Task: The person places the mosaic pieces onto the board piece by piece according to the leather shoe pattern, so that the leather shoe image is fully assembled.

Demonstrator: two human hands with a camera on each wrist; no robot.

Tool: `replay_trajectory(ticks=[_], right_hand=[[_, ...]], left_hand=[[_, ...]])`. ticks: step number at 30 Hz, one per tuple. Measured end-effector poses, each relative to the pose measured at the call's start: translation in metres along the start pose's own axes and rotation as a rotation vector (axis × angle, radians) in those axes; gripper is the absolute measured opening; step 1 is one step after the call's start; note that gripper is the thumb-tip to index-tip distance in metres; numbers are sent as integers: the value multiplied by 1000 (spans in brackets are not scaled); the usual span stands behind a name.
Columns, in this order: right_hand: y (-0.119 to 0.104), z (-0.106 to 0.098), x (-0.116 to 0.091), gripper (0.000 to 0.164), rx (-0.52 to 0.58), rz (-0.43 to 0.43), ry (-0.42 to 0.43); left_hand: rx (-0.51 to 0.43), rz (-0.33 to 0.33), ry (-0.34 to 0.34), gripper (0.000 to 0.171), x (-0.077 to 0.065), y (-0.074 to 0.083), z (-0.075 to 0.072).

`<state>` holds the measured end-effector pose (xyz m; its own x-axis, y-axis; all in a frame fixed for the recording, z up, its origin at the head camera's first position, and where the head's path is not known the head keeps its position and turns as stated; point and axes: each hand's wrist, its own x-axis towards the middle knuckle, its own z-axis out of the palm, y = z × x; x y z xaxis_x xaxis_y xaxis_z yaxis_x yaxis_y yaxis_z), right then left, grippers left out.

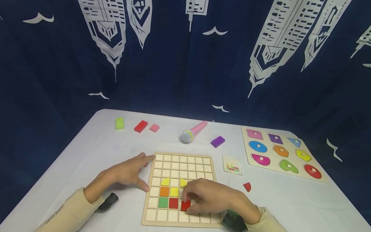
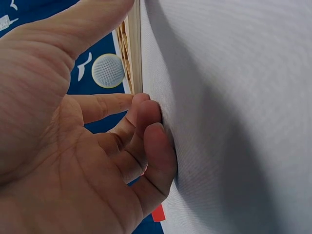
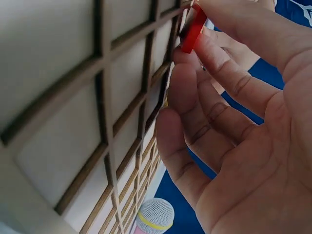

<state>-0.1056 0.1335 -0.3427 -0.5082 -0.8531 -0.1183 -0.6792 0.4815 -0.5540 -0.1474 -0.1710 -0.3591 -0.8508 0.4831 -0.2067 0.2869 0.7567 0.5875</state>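
A wooden grid board point(image 1: 175, 158) lies on the white table. My right hand point(image 1: 210, 196) is over its lower part, pinching a red square tile point(image 1: 185, 206) between thumb and finger; in the right wrist view the tile point(image 3: 194, 35) is tilted up off the grid. Left of it, a red tile point(image 1: 173, 203) and a green tile point(image 1: 163, 202) fill cells. Above them sit an orange tile point(image 1: 164, 191), a yellow square tile point(image 1: 174, 191) and two yellow rounded tiles point(image 1: 165, 181). My left hand point(image 1: 128, 170) rests with spread fingers along the board's left edge.
Right of the board lie a small pattern card point(image 1: 233, 165), a red quarter-round piece point(image 1: 247, 187) and a shape puzzle point(image 1: 271, 167). Behind it are a pink toy microphone point(image 1: 193, 131), a purple block point(image 1: 217, 141), a red block point(image 1: 140, 126), a pink block point(image 1: 154, 128) and a green block point(image 1: 119, 123).
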Motion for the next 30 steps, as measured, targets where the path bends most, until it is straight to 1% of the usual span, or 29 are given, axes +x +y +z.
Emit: replay_trajectory(ticks=[4, 12, 19, 23, 27, 30], right_hand=[[-1, 2, 3, 14, -45, 9, 2], [-2, 5, 11, 16, -123, 25, 9], [0, 6, 12, 16, -129, 30, 16], [-1, 7, 8, 13, -113, 47, 37], [-4, 6, -2, 10, -104, 81, 55], [-2, 1, -15, 18, -89, 76, 65]], left_hand=[[0, -13, 2, 112, 1, 0, 1], [3, -13, 7, 112, 1, 0, 1], [7, -19, 8, 111, 1, -1, 1], [5, -9, 3, 111, 1, -1, 1], [6, -12, 5, 111, 3, -1, 2], [8, -13, 5, 112, 3, 0, 2]])
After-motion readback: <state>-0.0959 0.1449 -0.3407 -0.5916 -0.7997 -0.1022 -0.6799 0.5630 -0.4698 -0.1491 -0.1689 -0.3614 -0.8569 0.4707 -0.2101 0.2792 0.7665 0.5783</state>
